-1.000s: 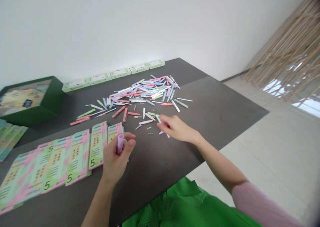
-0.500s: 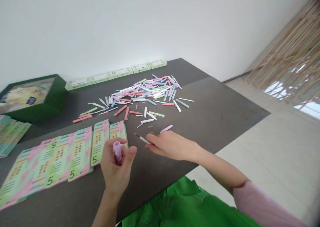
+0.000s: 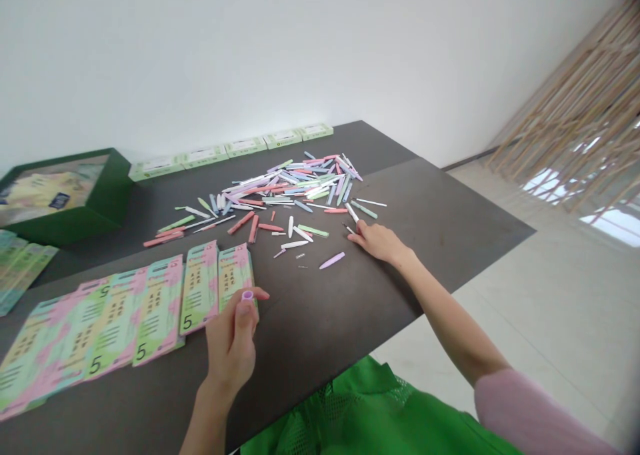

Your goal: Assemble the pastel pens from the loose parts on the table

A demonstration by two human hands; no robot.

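At the table's near side, my left hand (image 3: 234,338) is closed around a purple tube (image 3: 247,295), whose open end faces up. My right hand (image 3: 379,240) reaches over the right part of the table, its fingers at a white pen piece (image 3: 352,213). A thin pointed white piece (image 3: 349,229) sticks out from between those same fingers. Left of my right hand lies a purple pen piece (image 3: 333,260) on the dark tabletop. Beyond both hands spreads a heap of pastel pen parts (image 3: 295,181), with several white, red and green ones scattered in front of it.
Green and pink printed packs (image 3: 157,301) overlap along the front left. A green box (image 3: 95,198) holding plastic packaging stands at the back left. Flat pale-green boxes (image 3: 245,147) line the wall. The dark table (image 3: 440,228) ends in a corner at the right.
My right hand has moved right and away from me, to the white pen piece, still with the thin piece. My left hand has turned slightly, the purple tube sitting lower in its fingers.
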